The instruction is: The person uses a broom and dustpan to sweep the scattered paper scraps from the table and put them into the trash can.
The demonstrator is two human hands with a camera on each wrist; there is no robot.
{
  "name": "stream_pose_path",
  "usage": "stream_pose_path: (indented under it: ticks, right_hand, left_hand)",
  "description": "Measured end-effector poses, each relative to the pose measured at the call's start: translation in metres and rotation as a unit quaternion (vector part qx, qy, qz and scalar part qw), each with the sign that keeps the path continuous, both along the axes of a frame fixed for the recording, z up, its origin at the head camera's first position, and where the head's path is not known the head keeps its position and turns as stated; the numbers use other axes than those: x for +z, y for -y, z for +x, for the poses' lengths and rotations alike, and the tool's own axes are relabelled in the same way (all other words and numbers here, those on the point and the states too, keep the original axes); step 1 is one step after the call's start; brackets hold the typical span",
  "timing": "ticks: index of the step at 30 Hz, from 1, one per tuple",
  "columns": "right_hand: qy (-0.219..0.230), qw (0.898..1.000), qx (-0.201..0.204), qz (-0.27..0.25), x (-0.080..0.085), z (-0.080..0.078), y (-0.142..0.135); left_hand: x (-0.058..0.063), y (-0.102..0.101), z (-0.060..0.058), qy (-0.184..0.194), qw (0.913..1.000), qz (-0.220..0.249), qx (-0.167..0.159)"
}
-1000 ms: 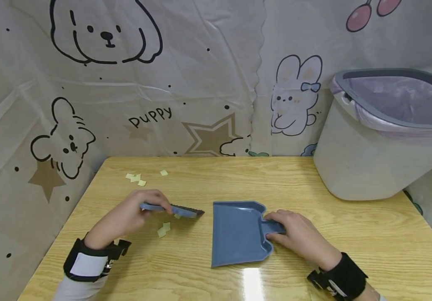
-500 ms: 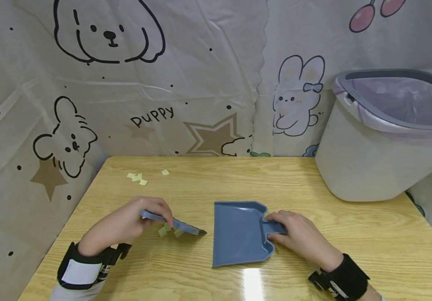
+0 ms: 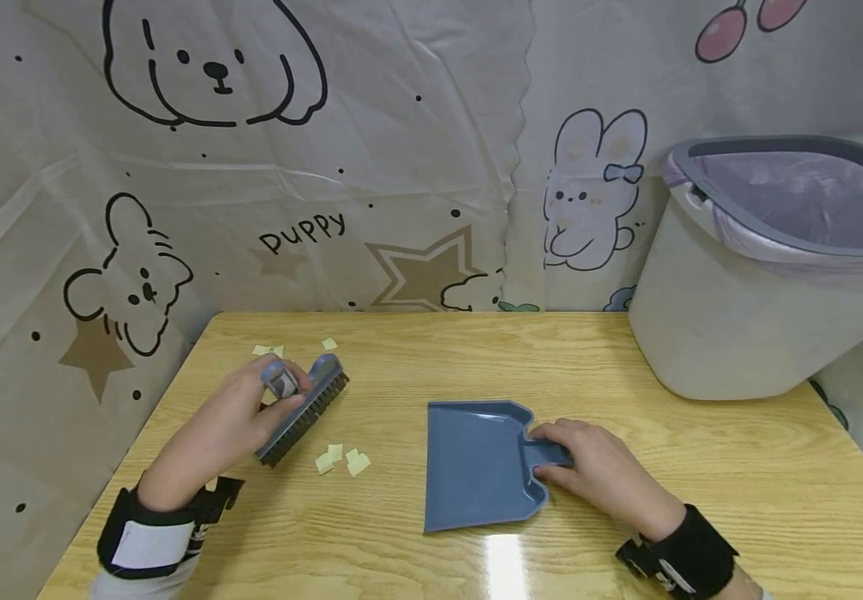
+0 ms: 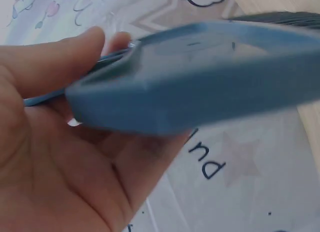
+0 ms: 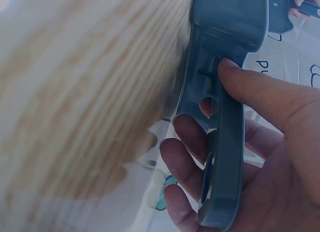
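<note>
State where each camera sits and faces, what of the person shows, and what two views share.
Head: worn on head, facing forward and down at the table; left hand, right hand and forearms show.
Left wrist: worn there, facing the brush; left hand shows.
Right wrist: worn there, facing the dustpan; right hand shows, left hand partly.
Shared: head and right wrist both show the dustpan.

The dustpan (image 3: 476, 467) looks like smooth plastic with a soft gloss; the brush (image 3: 315, 395) has a similar smooth plastic body and rough, matt bristles (image 3: 309, 423). The scraps (image 3: 358, 463) look like matt paper. The table (image 3: 589, 550) shows wood grain and a shiny glare, the bin (image 3: 739, 325) is smooth, dull plastic, and its liner (image 3: 799, 200) is thin, crinkled, glossy film
</note>
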State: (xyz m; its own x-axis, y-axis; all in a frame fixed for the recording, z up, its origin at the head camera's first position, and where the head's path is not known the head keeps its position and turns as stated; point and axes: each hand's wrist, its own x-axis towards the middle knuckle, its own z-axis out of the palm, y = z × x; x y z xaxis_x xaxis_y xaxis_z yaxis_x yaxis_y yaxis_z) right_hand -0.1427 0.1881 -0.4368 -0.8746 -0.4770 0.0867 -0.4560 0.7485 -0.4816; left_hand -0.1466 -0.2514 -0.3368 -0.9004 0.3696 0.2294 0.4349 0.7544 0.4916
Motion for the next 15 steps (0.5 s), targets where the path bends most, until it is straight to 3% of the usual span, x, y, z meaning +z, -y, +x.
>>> stream_pose_path:
  ticks: [4,10,15]
  right_hand:
    - [0.001,1.000,0.000,0.001,0.001,0.000,0.000]
    - [-0.016,1.000,0.009,0.010,0.002,0.001,0.000]
    - [-0.022,0.999,0.011,0.022,0.002,0.002,0.000]
  left_hand:
    - [0.000,0.005,0.000,0.004,0.9996,-0.027,0.006]
    - [0.001,0.004,0.003,0.041,0.9957,-0.064,0.052]
    - [-0.003,-0.006,0.003,0.038,0.9963,-0.068,0.037]
